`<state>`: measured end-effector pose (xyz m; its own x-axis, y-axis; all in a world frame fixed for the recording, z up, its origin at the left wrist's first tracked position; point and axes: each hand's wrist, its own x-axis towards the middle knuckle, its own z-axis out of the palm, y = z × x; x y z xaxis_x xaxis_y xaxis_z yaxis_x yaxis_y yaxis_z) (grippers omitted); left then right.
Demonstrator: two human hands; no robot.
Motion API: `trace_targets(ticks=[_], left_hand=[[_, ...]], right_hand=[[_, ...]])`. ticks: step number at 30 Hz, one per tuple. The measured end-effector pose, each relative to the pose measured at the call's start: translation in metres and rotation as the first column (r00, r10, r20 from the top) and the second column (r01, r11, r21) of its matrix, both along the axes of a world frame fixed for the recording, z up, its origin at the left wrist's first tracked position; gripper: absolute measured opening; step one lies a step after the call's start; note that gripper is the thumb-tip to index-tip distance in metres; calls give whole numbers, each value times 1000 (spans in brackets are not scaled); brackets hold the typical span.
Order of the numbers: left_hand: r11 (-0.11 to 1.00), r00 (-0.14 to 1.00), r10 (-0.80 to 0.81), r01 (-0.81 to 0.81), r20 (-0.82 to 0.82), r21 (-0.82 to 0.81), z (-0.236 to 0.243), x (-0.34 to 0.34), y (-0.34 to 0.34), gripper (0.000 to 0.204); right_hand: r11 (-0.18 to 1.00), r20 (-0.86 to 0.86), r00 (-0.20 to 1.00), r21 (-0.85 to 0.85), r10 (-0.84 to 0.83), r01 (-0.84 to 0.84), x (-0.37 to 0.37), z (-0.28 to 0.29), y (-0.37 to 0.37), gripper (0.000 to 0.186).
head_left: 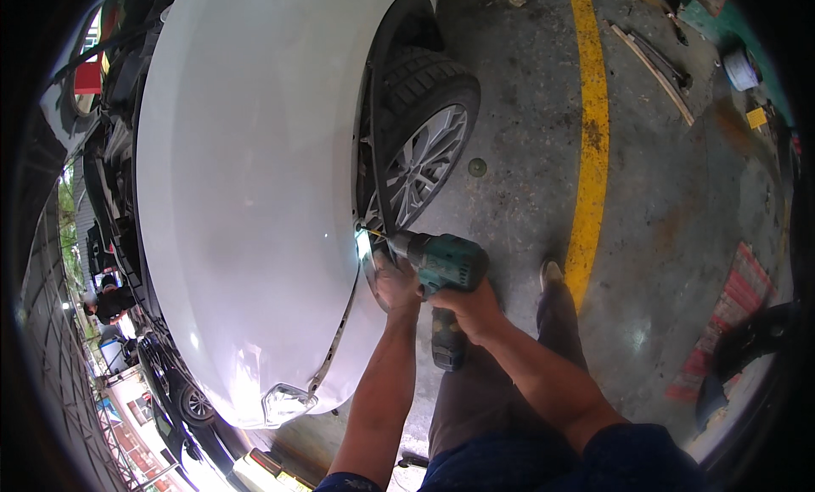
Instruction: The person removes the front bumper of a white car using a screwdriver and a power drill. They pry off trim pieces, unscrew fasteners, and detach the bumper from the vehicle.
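My right hand [469, 309] is wrapped around the grip of a green and black cordless drill [454, 261]. The drill points left, and its thin bit reaches the lower end of the wheel arch edge on a white car's fender [255, 195]. Just below the bit, my left hand [396, 281] is closed at the arch edge, with its fingers bent and partly hidden by the drill. What those fingers grip cannot be made out. A black wheel arch liner [379, 165] runs along the opening, beside the tyre and silver alloy wheel [429, 152]. A bright light patch falls near the bit.
A yellow line [592, 135] crosses the grey floor to my right. Beyond it lie a wooden strip [654, 72] and a red and white striped piece [722, 322]. A small round object [477, 167] sits near the wheel. Another person [110, 301] and a dark car [182, 399] are at left.
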<state>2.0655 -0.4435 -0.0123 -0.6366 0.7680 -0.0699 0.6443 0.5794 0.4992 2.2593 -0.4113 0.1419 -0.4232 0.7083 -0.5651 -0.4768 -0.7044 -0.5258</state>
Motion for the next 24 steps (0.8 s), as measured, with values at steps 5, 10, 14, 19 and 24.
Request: trace_targets(ticks=[5,10,14,19,24], left_hand=[[994,996,-32,23,-86,-105,33,16,11,47],[995,995,-37,29,-91,-91,37,16,10,48],[994,994,-37,25,-105,-109,35,16,10,48],[999,1000,-21,22,17,-31,41,24,9,35],[995,987,50,-36,151,-95,72,45,23,35]], right_hand=[[999,-24,1000,-45,4,-5,3,5,4,35],[1000,-24,1000,-26,17,-18,3,5,4,34],[999,37,999,-12,33,-32,2,6,5,32],[945,-84,994,-314,66,-89,7,4,19,26],[873,-224,972,-459,65,-164,13,-2,31,27]])
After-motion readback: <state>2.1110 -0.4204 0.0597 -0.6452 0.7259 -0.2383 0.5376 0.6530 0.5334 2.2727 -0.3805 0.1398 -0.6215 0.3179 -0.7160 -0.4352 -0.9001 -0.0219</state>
